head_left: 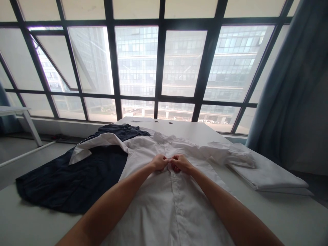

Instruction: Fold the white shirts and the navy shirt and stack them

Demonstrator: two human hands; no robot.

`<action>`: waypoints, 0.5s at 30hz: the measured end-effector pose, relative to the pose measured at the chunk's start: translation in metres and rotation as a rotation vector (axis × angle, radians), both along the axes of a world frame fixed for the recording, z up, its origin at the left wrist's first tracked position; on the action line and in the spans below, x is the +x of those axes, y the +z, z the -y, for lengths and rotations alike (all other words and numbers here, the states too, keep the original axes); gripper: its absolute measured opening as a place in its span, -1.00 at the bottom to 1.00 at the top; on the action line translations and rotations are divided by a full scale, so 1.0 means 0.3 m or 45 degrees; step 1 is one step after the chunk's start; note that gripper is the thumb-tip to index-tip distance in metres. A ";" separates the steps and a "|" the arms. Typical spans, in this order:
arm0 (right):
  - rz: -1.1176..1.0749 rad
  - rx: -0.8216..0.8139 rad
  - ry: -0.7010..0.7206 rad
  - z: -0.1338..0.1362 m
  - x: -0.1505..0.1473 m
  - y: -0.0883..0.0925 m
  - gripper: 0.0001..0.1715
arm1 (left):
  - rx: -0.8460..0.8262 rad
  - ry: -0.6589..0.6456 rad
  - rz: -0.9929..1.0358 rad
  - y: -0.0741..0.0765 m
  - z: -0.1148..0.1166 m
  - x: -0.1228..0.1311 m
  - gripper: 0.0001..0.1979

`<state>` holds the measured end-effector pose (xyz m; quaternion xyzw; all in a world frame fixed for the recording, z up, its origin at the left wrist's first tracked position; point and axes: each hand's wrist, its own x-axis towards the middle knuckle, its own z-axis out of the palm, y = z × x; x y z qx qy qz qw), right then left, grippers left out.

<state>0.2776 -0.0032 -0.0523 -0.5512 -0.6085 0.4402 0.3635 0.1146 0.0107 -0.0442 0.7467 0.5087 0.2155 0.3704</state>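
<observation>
A white shirt (151, 198) lies spread out front side up, its collar away from me and its sleeves out to both sides. Both my hands meet at the front placket, around the chest. My left hand (160, 162) pinches the placket edge from the left. Right beside it, my right hand (180, 163) is closed on the same strip of the shirt, fingers curled. Whatever button sits between the fingertips is hidden. Below the hands the placket runs down toward me as a seam.
A dark navy garment (69, 184) lies on the white table (279, 218) at the left, partly under the shirt's left sleeve. Folded white cloth (276, 174) rests at the right, touching the other sleeve. Windows (135, 61) stand behind, with a blue-grey curtain (284, 89) at right.
</observation>
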 end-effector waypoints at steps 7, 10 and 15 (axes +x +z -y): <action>0.046 0.000 0.010 -0.002 -0.005 -0.002 -0.74 | 0.035 -0.061 -0.011 0.004 -0.005 -0.006 -0.73; 0.068 -0.031 0.030 0.000 -0.003 0.011 -0.71 | 0.170 -0.023 -0.041 0.010 0.003 -0.001 -0.81; 0.215 -0.038 -0.014 0.010 -0.009 0.024 -0.67 | 0.577 0.060 -0.264 -0.001 0.021 -0.013 -0.77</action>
